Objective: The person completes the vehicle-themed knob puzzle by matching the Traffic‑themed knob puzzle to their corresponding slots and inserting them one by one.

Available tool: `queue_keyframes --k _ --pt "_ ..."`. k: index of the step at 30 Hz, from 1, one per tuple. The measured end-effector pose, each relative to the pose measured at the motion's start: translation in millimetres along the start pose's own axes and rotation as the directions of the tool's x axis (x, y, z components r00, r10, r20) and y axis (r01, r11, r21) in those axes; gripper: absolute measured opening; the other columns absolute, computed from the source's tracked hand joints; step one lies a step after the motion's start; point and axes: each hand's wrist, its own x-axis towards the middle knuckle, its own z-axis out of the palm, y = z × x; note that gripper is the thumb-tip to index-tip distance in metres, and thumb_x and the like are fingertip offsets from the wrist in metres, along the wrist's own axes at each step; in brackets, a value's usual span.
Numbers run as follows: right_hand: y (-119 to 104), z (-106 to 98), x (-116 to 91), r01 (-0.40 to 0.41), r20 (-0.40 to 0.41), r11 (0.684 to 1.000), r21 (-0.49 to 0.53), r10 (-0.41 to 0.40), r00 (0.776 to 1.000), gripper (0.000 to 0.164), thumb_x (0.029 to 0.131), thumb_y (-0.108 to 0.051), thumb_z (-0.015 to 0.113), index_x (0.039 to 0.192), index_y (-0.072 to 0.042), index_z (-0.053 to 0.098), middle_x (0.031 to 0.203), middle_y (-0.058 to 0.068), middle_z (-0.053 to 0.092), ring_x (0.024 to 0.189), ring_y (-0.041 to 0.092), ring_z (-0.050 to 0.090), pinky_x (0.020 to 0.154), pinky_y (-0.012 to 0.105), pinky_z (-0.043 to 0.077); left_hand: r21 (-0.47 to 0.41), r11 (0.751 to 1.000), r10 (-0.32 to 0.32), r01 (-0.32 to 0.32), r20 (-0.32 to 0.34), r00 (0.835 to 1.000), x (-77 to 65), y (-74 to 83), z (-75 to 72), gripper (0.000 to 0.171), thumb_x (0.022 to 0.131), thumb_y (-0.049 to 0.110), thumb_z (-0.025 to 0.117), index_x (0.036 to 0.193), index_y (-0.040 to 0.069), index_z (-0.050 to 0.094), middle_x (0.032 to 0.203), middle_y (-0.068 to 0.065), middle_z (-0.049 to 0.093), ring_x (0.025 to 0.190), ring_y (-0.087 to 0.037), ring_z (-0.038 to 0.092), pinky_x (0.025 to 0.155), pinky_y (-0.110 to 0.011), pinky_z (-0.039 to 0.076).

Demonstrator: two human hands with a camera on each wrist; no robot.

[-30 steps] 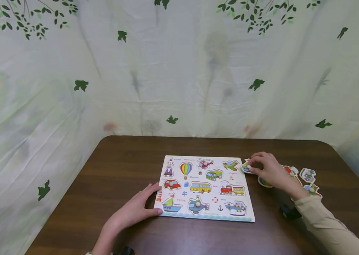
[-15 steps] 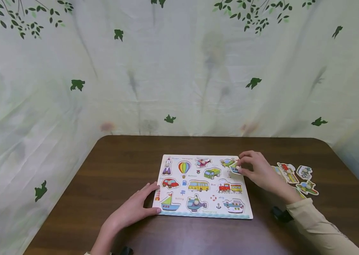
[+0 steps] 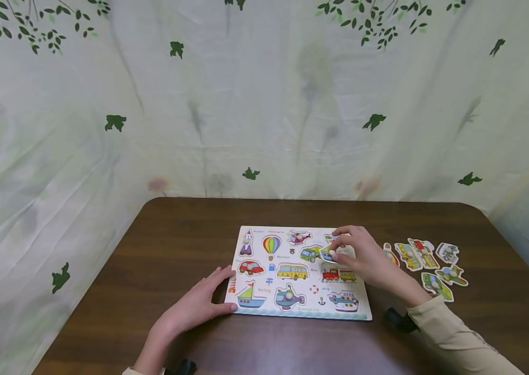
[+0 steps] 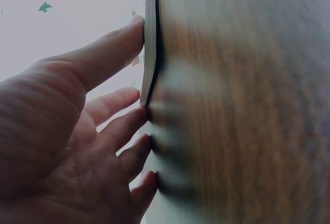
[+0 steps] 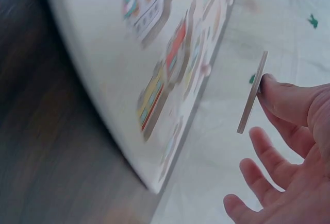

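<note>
A white puzzle board printed with vehicles lies flat on the table. At its left edge rests my left hand, fingers extended, with the thumb by the near left corner; the left wrist view shows fingertips against the board's side. Over the board's right part, my right hand pinches a flat puzzle piece with green and blue print by its small knob. That piece is seen edge-on in the right wrist view, raised clear of the board, the other fingers spread. Part of the board's upper right is hidden by this hand.
Right of the board lie several loose puzzle pieces, among them a green vehicle piece, a plane piece and a grey piece. The brown table ends at a pale leaf-printed curtain.
My right hand has carried the puzzle piece leftward from beside the board to above its printed truck. The loose pieces at the right are now more exposed. My left hand stays at the board's edge.
</note>
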Motion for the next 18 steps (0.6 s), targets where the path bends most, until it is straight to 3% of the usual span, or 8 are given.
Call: queue_keyframes --k 5,13,18 --pt "-9.9 6.6 3.0 0.035 -0.003 0.999 0.004 -0.035 0.999 0.013 0.085 -0.009 0.077 0.089 -0.019 0.069 0.122 0.012 0.059 0.121 0.033 0.045 0.097 0.054 0.039 0.003 1.000 -0.010 0.010 0.001 1.000 0.1 0.9 0.2 0.072 0.080 0.040 0.081 0.142 0.019 0.050 0.156 -0.009 0.036 0.145 -0.037 0.024 0.109 -0.060 0.028" --pt "-20.9 12.5 4.7 0.001 0.004 1.000 0.008 -0.001 1.000 0.014 0.085 -0.013 0.079 0.089 -0.022 0.069 0.126 0.009 0.057 0.122 0.031 0.045 0.097 0.052 0.043 0.003 1.000 -0.024 0.024 0.008 1.000 -0.4 1.8 0.4 0.072 0.080 0.038 0.081 0.142 0.018 0.050 0.155 -0.010 0.036 0.144 -0.039 0.024 0.108 -0.061 0.029" --pt "-26.6 15.7 5.9 0.020 0.002 1.000 0.022 -0.020 1.000 0.015 0.084 -0.012 0.080 0.088 -0.022 0.069 0.125 0.008 0.057 0.122 0.030 0.046 0.098 0.052 0.042 0.003 1.000 -0.023 0.023 0.009 1.000 0.3 1.0 0.8 0.072 0.080 0.039 0.081 0.142 0.019 0.050 0.155 -0.010 0.036 0.144 -0.038 0.025 0.108 -0.061 0.029"
